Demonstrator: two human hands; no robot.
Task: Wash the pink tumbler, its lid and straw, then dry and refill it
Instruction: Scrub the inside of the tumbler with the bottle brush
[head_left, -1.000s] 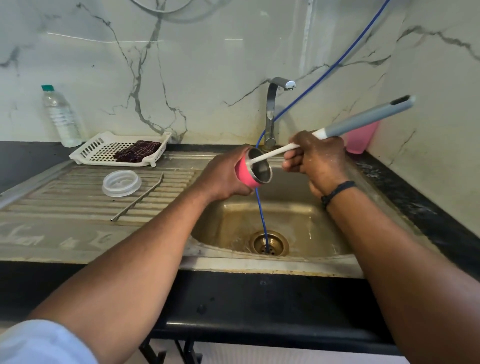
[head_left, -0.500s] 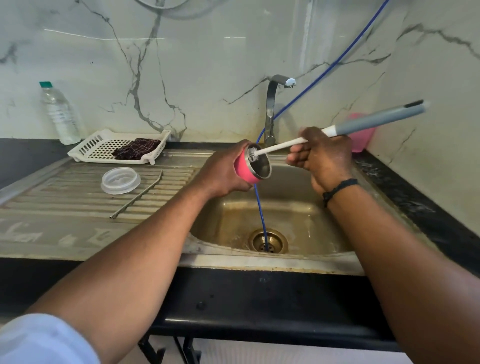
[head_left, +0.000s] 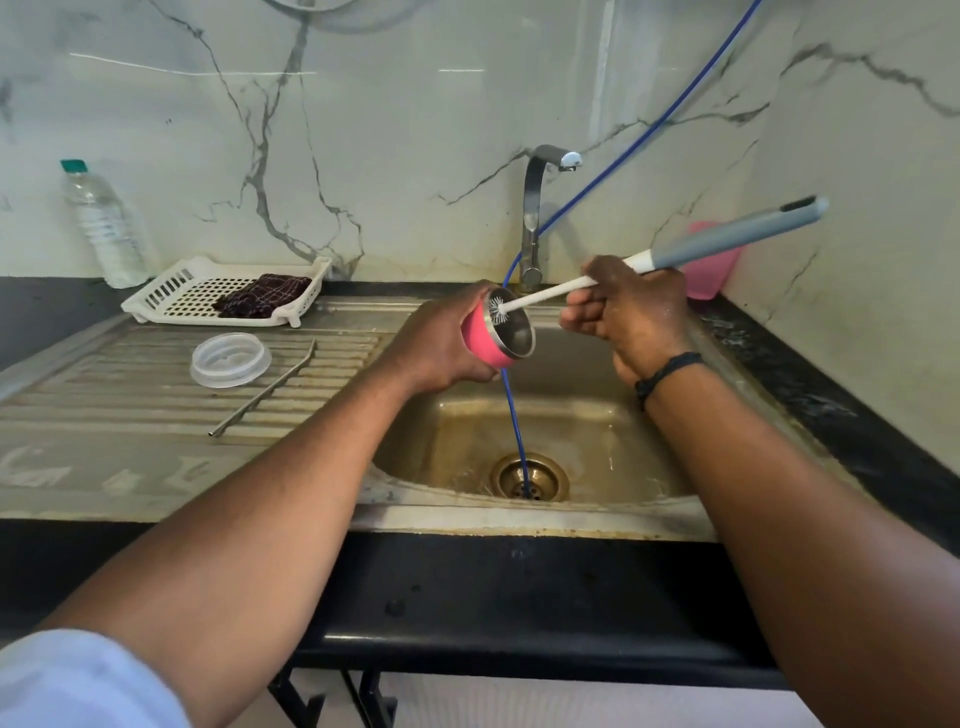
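Brush head drawn back to the rim of the pink tumbler (head_left: 480, 340), bristles now showing. Tipped on its side over the sink (head_left: 571, 415), wrapped in the left hand (head_left: 441, 343). Bottle brush (head_left: 649, 260) gripped in the right hand (head_left: 631, 312). Lid (head_left: 231, 359) and straw (head_left: 265, 395) flat on the ribbed drainboard (head_left: 104, 415). Marble wall (head_left: 363, 130) behind.

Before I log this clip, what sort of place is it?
Most likely a home kitchen sink area: a steel sink with ribbed drainboard under a tap, marble-look wall tiles, and a white drying tray on the black counter.
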